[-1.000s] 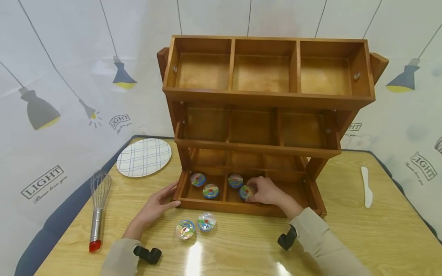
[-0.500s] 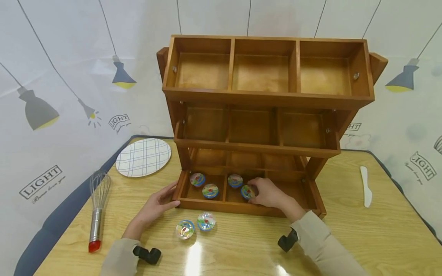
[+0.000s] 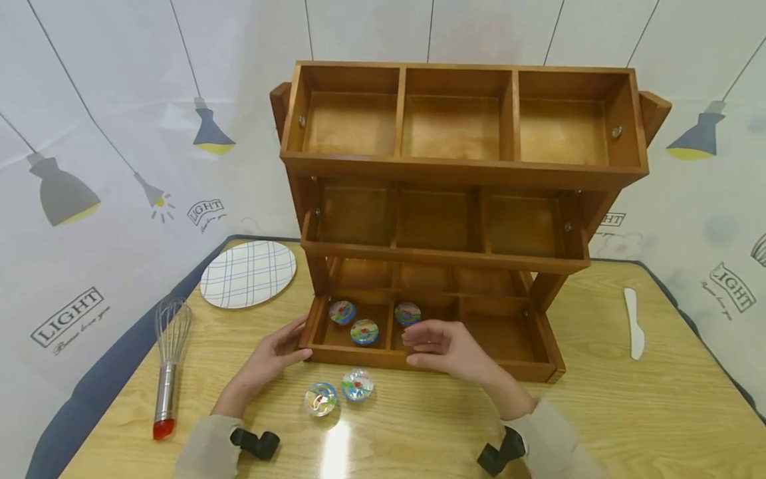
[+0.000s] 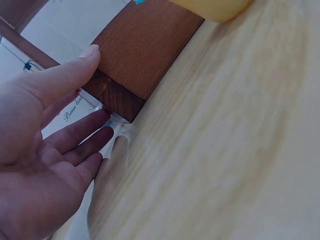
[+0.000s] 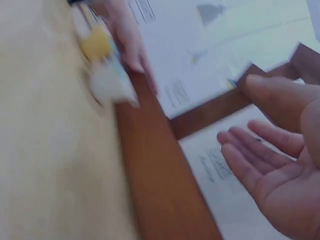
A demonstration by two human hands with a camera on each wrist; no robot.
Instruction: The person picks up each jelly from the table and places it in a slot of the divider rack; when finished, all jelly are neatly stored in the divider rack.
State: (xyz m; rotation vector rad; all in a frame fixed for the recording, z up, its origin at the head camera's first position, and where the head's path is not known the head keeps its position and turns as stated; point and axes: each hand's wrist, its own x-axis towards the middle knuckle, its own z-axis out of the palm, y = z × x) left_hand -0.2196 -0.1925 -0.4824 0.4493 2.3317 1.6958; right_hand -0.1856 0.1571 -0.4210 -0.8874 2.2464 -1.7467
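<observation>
Lifted off the cup it was touching half a second ago, the right hand (image 3: 451, 349) has shifted left and now hangs at the front board of the bottom tray (image 3: 353, 358)

Head view: glossy reddish-brown wood makes up the stepped rack (image 3: 463, 166), each tray's long axis running left to right. Small round cups with shiny printed lids and blue rims sit lids upward: a rear cup (image 3: 342, 312) and a front cup (image 3: 364, 332) in the left compartment, another cup (image 3: 407, 313) at the back of the middle one, and a pair, the clear cup (image 3: 321, 398) and its neighbour (image 3: 358, 385), on the smooth pale-grained desk (image 3: 413, 426). Right fingers bend loosely, thumb apart, with nothing seen between them; the left hand (image 3: 266, 362) rests at the tray's left end, its forearm slanting in from below

Left wrist view: the thumb lies against straight-grained wood, relaxed fingers spread near the dark end grain, closed round nothing

Right wrist view: the bare palm shows, fingers half extended; yellow and whitish cups blur beside the tray
</observation>
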